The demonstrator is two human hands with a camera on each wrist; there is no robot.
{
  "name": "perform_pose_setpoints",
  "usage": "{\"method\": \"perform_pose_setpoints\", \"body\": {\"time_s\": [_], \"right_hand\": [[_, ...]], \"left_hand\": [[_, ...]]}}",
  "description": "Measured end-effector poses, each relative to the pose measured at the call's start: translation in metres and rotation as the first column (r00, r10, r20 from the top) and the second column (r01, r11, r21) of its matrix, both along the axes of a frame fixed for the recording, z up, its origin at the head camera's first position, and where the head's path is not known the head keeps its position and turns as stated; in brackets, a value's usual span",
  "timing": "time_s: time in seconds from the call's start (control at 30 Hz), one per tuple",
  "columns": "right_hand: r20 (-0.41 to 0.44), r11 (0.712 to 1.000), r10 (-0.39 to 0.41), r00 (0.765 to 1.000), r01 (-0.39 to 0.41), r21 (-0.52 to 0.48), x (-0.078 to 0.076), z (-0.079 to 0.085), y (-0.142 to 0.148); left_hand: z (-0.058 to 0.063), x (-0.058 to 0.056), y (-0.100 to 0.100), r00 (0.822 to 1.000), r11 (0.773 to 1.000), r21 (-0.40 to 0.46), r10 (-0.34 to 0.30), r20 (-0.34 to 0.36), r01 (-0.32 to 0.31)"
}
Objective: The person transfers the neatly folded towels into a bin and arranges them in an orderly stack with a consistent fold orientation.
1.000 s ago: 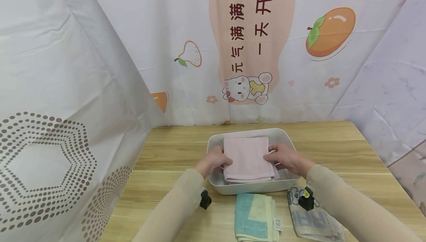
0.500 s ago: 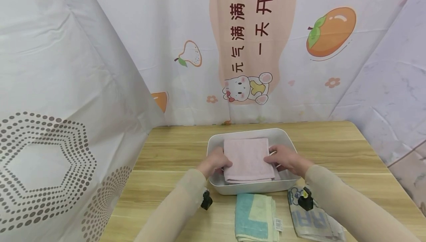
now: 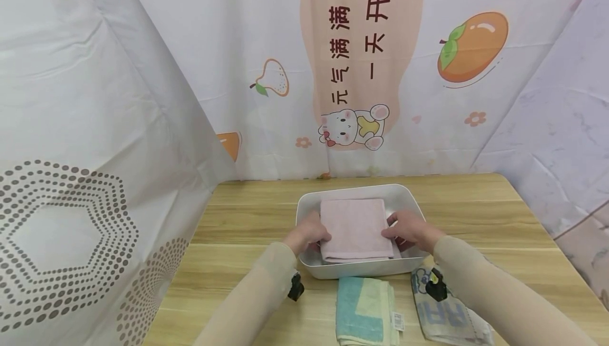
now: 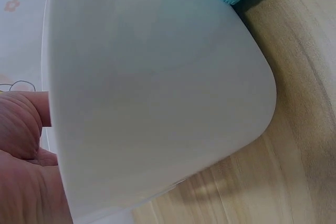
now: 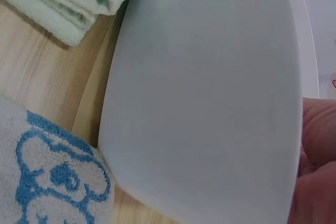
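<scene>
A folded pink towel (image 3: 357, 227) lies in the white rectangular bin (image 3: 352, 271). My left hand (image 3: 309, 231) holds the towel's left side, thumb on top and fingers down between cloth and bin wall. On the opposite side, my right hand (image 3: 410, 229) has its thumb over the towel's right edge, with curled fingers beside it inside the bin. In both wrist views the bin's outer wall (image 4: 157, 87) covers most of the picture, hiding the fingertips; only parts of the left hand (image 4: 23, 129) and right hand (image 5: 320, 150) show beyond the rim.
A folded blue-and-yellow towel (image 3: 363, 309) with a white tag lies in front of the bin. Right of it is a folded grey towel with blue print (image 3: 449, 314), partly under the right forearm. Wooden tabletop (image 3: 238, 261) surrounds them; a printed curtain (image 3: 285, 139) hangs behind.
The right thumb has slid slightly right, toward the pink towel's edge, and the right fingers have shifted a little. The pink towel sits marginally lower in view. The left hand is almost still.
</scene>
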State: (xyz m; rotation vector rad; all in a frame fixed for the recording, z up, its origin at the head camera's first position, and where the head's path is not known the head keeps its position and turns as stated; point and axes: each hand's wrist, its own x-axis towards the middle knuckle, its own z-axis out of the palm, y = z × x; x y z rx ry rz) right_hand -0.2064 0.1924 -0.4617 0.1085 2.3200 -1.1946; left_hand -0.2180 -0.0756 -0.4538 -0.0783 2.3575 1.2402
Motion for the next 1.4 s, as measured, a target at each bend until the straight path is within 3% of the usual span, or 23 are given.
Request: {"method": "perform_pose_setpoints", "body": {"time_s": [0.4,0.6,1.1,1.4], "right_hand": [[0.026,1.000,0.009,1.000,-0.009,-0.013,0.001,0.004,0.002],[0.021,0.997,0.001,1.000,0.000,-0.082,0.001,0.011,0.006],[0.022,0.980,0.010,1.000,-0.006,-0.201,0.000,0.034,0.026],[0.014,0.957,0.031,0.999,-0.026,-0.290,0.000,0.039,0.047]], "left_hand": [[0.003,0.002,-0.002,0.999,1.000,0.015,0.024,-0.031,-0.024],[0.013,0.001,-0.005,0.998,0.997,0.069,0.040,-0.048,-0.037],[0.035,-0.006,-0.031,0.996,0.965,0.251,0.086,-0.022,-0.077],[0.041,-0.009,-0.047,0.990,0.961,0.247,0.139,-0.035,-0.126]]}}
